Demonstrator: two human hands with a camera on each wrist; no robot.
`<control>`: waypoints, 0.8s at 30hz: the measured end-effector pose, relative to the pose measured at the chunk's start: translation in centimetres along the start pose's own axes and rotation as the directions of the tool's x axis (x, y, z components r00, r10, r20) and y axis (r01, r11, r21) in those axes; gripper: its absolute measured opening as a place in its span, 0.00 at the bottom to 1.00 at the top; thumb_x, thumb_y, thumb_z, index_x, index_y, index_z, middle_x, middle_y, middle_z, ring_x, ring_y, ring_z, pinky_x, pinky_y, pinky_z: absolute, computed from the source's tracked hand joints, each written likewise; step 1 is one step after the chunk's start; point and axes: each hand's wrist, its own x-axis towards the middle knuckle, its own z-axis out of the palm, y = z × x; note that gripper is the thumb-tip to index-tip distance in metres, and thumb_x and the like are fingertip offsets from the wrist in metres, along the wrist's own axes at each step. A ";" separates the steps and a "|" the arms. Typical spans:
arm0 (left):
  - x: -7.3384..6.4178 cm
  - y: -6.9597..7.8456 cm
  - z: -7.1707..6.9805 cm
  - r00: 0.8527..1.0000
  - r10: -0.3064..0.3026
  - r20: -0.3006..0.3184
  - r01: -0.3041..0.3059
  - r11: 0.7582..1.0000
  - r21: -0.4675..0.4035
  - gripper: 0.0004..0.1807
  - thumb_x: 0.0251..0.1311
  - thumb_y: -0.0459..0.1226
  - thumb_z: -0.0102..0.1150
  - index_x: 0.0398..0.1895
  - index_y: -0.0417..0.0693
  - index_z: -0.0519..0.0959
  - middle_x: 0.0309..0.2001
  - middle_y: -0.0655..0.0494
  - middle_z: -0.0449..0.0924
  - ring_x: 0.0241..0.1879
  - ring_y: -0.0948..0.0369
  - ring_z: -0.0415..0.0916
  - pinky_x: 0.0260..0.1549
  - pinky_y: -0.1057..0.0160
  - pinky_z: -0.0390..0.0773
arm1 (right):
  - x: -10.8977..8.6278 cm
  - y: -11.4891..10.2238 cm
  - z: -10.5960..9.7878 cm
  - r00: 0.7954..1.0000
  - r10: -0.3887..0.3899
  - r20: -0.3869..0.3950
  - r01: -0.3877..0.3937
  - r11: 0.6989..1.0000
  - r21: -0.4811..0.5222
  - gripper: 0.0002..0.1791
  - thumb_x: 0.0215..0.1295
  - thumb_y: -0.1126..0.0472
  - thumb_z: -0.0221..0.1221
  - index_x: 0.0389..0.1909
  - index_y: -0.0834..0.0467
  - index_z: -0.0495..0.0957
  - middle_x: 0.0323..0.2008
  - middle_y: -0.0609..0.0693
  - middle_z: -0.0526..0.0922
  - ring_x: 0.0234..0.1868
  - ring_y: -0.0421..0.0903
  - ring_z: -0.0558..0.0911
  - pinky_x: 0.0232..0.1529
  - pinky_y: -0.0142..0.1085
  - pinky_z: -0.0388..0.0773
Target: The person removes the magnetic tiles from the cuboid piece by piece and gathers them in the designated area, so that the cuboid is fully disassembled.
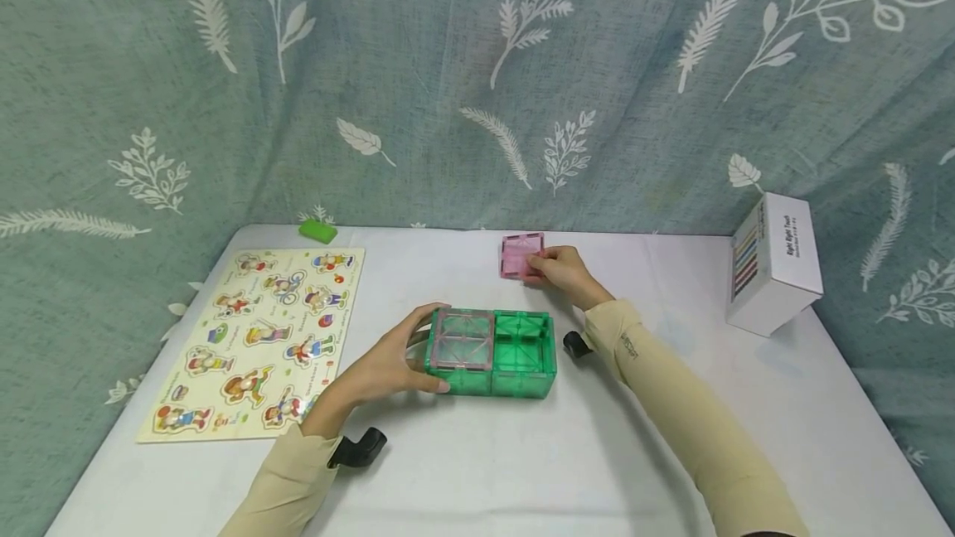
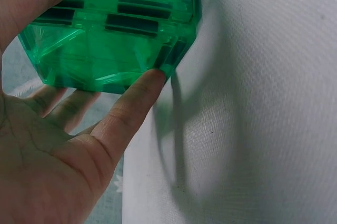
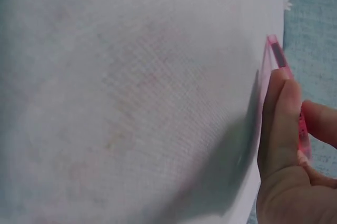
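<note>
A green see-through box built of magnetic tiles (image 1: 524, 384) lies on the table, also large in the left wrist view. My left hand (image 1: 388, 363) grips its left end, thumb along the front and fingers round the back. A pinkish square tile (image 1: 462, 340) covers the left half of the box's top, while the right half is open. Farther back, my right hand (image 1: 564, 273) pinches a pink square magnetic tile (image 1: 516, 251) by its right side. In the right wrist view that tile (image 3: 267, 60) appears nearly edge-on between the thumb and fingers, close to the white cloth.
To the left lies a wooden picture puzzle board (image 1: 246, 355) with sports figures. Behind it sits a small green block (image 1: 317, 230). A white box (image 1: 779, 263) stands at the right. Patterned curtain (image 1: 418, 106) hangs along the table's back edge.
</note>
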 end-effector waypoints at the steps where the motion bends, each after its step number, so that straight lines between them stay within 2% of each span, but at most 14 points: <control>1: 0.0 0.0 0.0 1.000 0.000 0.000 0.000 1.000 0.003 0.59 0.39 0.35 0.83 0.75 0.67 0.57 0.76 0.50 0.60 0.78 0.42 0.53 0.68 0.42 0.70 | 0.1 0.0 0.0 1.000 0.009 -0.019 -0.009 1.000 -0.022 0.14 0.75 0.56 0.57 0.47 0.65 0.77 0.32 0.48 0.81 0.29 0.37 0.87 0.45 0.33 0.85; 7: 0.1 -0.2 -0.1 1.000 0.008 0.011 -0.008 1.000 -0.005 0.59 0.40 0.35 0.82 0.76 0.66 0.56 0.76 0.49 0.59 0.77 0.42 0.53 0.64 0.46 0.76 | 0.5 0.1 0.1 0.995 0.051 -0.084 -0.054 0.998 -0.037 0.18 0.72 0.54 0.60 0.52 0.64 0.79 0.31 0.46 0.86 0.23 0.35 0.86 0.38 0.29 0.85; 10: 0.1 -0.3 -0.1 1.000 0.013 0.015 -0.013 1.000 -0.012 0.59 0.41 0.35 0.82 0.76 0.64 0.55 0.77 0.47 0.58 0.78 0.40 0.52 0.62 0.48 0.77 | 0.5 0.1 0.3 0.994 0.032 -0.101 -0.037 0.998 -0.045 0.17 0.71 0.54 0.62 0.46 0.66 0.81 0.27 0.46 0.86 0.20 0.35 0.85 0.33 0.29 0.85; 13: 0.1 -0.4 -0.1 1.000 0.016 0.019 -0.016 1.000 -0.012 0.59 0.42 0.35 0.81 0.77 0.62 0.55 0.77 0.46 0.57 0.78 0.39 0.51 0.62 0.48 0.78 | 0.5 0.2 0.4 0.991 -0.009 -0.136 -0.005 0.995 -0.101 0.17 0.69 0.51 0.63 0.39 0.65 0.82 0.19 0.45 0.85 0.17 0.36 0.84 0.31 0.30 0.85; 15: 0.1 -0.4 -0.1 1.000 0.012 0.012 -0.012 1.000 -0.002 0.59 0.41 0.35 0.82 0.76 0.63 0.55 0.76 0.47 0.59 0.77 0.40 0.52 0.65 0.45 0.74 | 0.6 0.5 0.4 0.984 -0.057 -0.168 0.030 0.987 -0.160 0.18 0.67 0.50 0.65 0.35 0.64 0.84 0.16 0.46 0.84 0.16 0.37 0.83 0.30 0.31 0.85; 18: 0.1 -0.3 -0.1 1.000 0.013 0.003 -0.013 1.000 0.016 0.59 0.40 0.36 0.82 0.76 0.64 0.56 0.75 0.49 0.61 0.77 0.42 0.54 0.69 0.41 0.68 | 0.8 0.8 0.5 0.966 -0.150 -0.213 0.090 0.959 -0.269 0.20 0.65 0.48 0.66 0.31 0.63 0.85 0.15 0.48 0.84 0.14 0.38 0.82 0.27 0.33 0.85; 21: 0.1 -0.3 -0.1 1.000 0.016 -0.001 -0.016 0.999 0.028 0.59 0.40 0.36 0.82 0.76 0.63 0.56 0.75 0.48 0.62 0.76 0.42 0.56 0.70 0.39 0.65 | 0.9 0.8 0.6 0.945 -0.231 -0.233 0.132 0.917 -0.376 0.22 0.64 0.46 0.67 0.28 0.63 0.86 0.17 0.50 0.85 0.14 0.39 0.81 0.25 0.32 0.83; 24: 0.2 -0.3 -0.1 1.000 0.021 -0.003 -0.021 0.999 0.039 0.59 0.41 0.37 0.82 0.77 0.61 0.55 0.75 0.47 0.62 0.76 0.42 0.56 0.71 0.38 0.63 | 0.7 0.6 0.5 0.936 -0.264 -0.232 0.137 0.881 -0.453 0.24 0.64 0.44 0.66 0.25 0.63 0.86 0.17 0.51 0.85 0.14 0.40 0.80 0.26 0.32 0.80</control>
